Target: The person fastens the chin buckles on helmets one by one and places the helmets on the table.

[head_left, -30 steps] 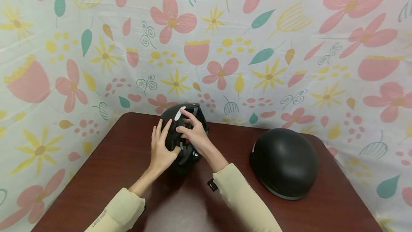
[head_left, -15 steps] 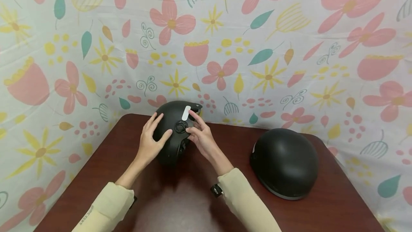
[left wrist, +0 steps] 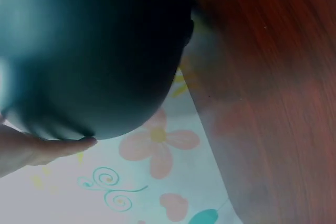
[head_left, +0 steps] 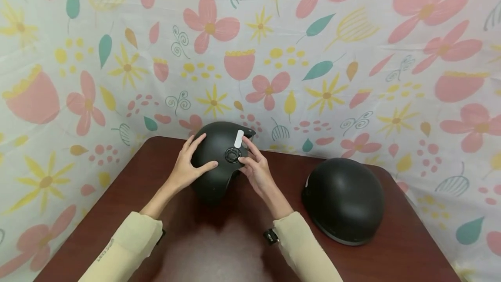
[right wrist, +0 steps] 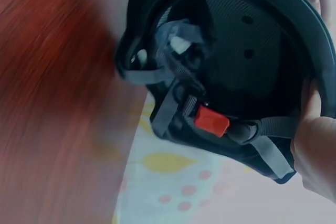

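Note:
A matte black helmet [head_left: 213,149] is held between both hands at the table's back left, its shell side facing the head camera. A white sticker [head_left: 238,139] and a round black disc [head_left: 232,155] mark that side. My left hand [head_left: 185,166] grips the shell's left, thumb on the near face and fingers spread round the back. At the front rim my right hand [head_left: 258,171] pinches the edge. Inside, the right wrist view shows straps, a red buckle [right wrist: 211,120] and a dark liner. Whether the helmet touches the table is unclear.
A second black helmet [head_left: 344,201] sits dome up on the table's right side. The dark red wooden table [head_left: 117,199] ends at a floral cloth [head_left: 270,38] hanging close behind the held helmet.
The held helmet has turned from showing its straps to showing its smooth side, then shifted slightly right. My left hand has slid back along the shell. The second helmet stays in place.

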Motion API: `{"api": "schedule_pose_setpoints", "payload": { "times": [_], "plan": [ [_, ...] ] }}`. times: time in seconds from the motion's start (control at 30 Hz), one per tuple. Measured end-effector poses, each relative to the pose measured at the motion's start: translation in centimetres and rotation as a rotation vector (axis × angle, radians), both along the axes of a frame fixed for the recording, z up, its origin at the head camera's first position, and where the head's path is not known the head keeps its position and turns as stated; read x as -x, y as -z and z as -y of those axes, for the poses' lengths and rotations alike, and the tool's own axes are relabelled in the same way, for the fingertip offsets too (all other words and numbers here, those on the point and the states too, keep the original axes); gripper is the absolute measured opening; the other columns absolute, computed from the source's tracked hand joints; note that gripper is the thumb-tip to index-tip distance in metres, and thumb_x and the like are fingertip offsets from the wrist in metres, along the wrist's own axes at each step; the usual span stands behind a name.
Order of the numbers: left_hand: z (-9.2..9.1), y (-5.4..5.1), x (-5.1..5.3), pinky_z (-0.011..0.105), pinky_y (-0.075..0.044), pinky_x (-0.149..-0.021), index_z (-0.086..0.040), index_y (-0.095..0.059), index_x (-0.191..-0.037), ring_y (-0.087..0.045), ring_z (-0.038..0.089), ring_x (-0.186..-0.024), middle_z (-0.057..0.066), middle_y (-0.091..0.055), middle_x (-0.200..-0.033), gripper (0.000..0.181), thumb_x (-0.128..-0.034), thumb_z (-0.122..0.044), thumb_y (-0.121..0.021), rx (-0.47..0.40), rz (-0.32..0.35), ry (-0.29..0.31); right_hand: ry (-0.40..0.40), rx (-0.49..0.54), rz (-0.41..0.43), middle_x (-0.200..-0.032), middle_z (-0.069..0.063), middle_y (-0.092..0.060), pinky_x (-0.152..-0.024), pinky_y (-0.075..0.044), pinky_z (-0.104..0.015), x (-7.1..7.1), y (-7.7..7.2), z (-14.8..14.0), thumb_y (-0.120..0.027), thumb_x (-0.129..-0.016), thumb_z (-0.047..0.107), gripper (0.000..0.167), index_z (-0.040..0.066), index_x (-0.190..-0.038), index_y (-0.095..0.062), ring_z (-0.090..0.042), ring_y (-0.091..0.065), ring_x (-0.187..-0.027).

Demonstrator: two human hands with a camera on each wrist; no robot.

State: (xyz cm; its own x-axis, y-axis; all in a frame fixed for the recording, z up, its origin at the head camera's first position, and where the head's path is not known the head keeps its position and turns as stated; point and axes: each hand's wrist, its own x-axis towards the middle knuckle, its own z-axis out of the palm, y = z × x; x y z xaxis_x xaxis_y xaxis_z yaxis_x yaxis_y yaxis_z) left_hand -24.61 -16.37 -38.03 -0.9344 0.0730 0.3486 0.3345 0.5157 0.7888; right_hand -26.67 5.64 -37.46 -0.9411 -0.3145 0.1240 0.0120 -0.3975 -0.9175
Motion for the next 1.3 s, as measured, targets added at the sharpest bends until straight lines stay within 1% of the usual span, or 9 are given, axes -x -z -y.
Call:
{"api": "schedule_pose_setpoints", "payload": {
  "times": [0.2,0.43,0.67,0.77,0.87,0.97,1.1,1.2,1.3],
  "plan": [
    [0.4,0.0,0.4,0.076,-0.017,-0.108,-0.034,-0.017,-0.157,-0.006,0.046,-0.15,0.012,0.001,-0.166,0.09,-0.0858,-0.037,-0.073,-0.024,0.071,0.029,-0.006,-0.008,0.008,-0.13,-0.005,-0.053,-0.081,-0.054,-0.023,0.3,0.9,-1.4,-0.044,-0.094,-0.007,0.066,0.022,-0.153,-0.034,-0.006,-0.067,-0.097],
    [0.3,0.2,0.4,0.078,-0.017,-0.106,-0.035,-0.017,-0.157,-0.006,0.049,-0.149,0.015,-0.001,-0.165,0.091,-0.0849,-0.038,-0.074,0.015,0.059,0.024,0.048,-0.238,-0.071,-0.144,-0.016,-0.046,-0.075,-0.054,-0.023,0.3,1.7,-2.0,-0.041,-0.094,-0.007,0.067,0.024,-0.153,-0.033,-0.004,-0.065,-0.089],
    [0.0,0.1,0.7,0.078,-0.018,-0.106,-0.038,-0.019,-0.156,-0.006,0.047,-0.15,0.014,-0.002,-0.165,0.091,-0.0839,-0.039,-0.075,0.013,0.041,0.002,0.184,-0.455,-0.245,-0.14,-0.018,-0.056,-0.077,-0.057,-0.034,0.4,1.2,-2.2,-0.047,-0.092,-0.004,0.061,0.02,-0.148,-0.043,-0.007,-0.064,-0.09],
    [-0.1,0.2,0.8,0.078,-0.018,-0.106,-0.037,-0.02,-0.155,-0.006,0.047,-0.15,0.014,-0.002,-0.165,0.09,-0.0838,-0.04,-0.075,0.016,0.037,0.002,0.259,-0.51,-0.297,-0.135,-0.017,-0.06,-0.074,-0.056,-0.031,0.3,1.2,-2.2,-0.051,-0.091,-0.004,0.057,0.017,-0.144,-0.049,-0.014,-0.064,-0.09],
    [0.0,0.4,0.7,0.078,-0.019,-0.106,-0.037,-0.021,-0.155,-0.007,0.047,-0.15,0.014,-0.003,-0.165,0.091,-0.0833,-0.039,-0.075,0.014,0.036,0.005,0.32,-0.579,-0.336,-0.128,-0.016,-0.065,-0.074,-0.05,-0.022,0.1,1.3,-2.1,-0.053,-0.089,-0.005,0.055,0.016,-0.14,-0.053,-0.022,-0.063,-0.098],
    [0.1,0.7,0.6,0.078,-0.019,-0.105,-0.036,-0.021,-0.155,-0.007,0.047,-0.149,0.014,-0.003,-0.165,0.091,-0.0829,-0.038,-0.076,0.016,0.036,0.005,0.369,-0.644,-0.364,-0.125,-0.017,-0.066,-0.077,-0.046,-0.021,0.1,1.3,-2.0,-0.054,-0.087,-0.005,0.052,0.011,-0.137,-0.056,-0.028,-0.059,-0.11],
    [0.3,0.9,0.4,0.077,-0.02,-0.106,-0.037,-0.022,-0.155,-0.008,0.045,-0.15,0.013,-0.004,-0.165,0.091,-0.0827,-0.04,-0.076,0.015,0.042,0.004,0.43,-0.647,-0.379,-0.127,-0.019,-0.063,-0.079,-0.046,-0.022,0.3,1.1,-1.6,-0.056,-0.088,-0.004,0.046,0.005,-0.133,-0.058,-0.034,-0.057,-0.111],
    [0.2,0.9,0.4,0.077,-0.02,-0.106,-0.039,-0.022,-0.155,-0.007,0.044,-0.15,0.012,-0.003,-0.165,0.09,-0.0826,-0.04,-0.076,0.005,0.045,0.008,0.481,-0.61,-0.383,-0.132,-0.015,-0.057,-0.081,-0.048,-0.023,0.3,0.9,-1.2,-0.059,-0.092,0.0,0.041,0.007,-0.132,-0.059,-0.031,-0.059,-0.107],
    [0.2,1.0,0.4,0.077,-0.02,-0.106,-0.039,-0.022,-0.154,-0.008,0.044,-0.15,0.012,-0.003,-0.165,0.09,-0.0825,-0.04,-0.076,0.001,0.041,0.009,0.508,-0.594,-0.417,-0.141,-0.012,-0.047,-0.089,-0.051,-0.031,0.2,0.7,-0.8,-0.062,-0.094,0.008,0.042,0.012,-0.136,-0.057,-0.029,-0.06,-0.108]
  ]
}}
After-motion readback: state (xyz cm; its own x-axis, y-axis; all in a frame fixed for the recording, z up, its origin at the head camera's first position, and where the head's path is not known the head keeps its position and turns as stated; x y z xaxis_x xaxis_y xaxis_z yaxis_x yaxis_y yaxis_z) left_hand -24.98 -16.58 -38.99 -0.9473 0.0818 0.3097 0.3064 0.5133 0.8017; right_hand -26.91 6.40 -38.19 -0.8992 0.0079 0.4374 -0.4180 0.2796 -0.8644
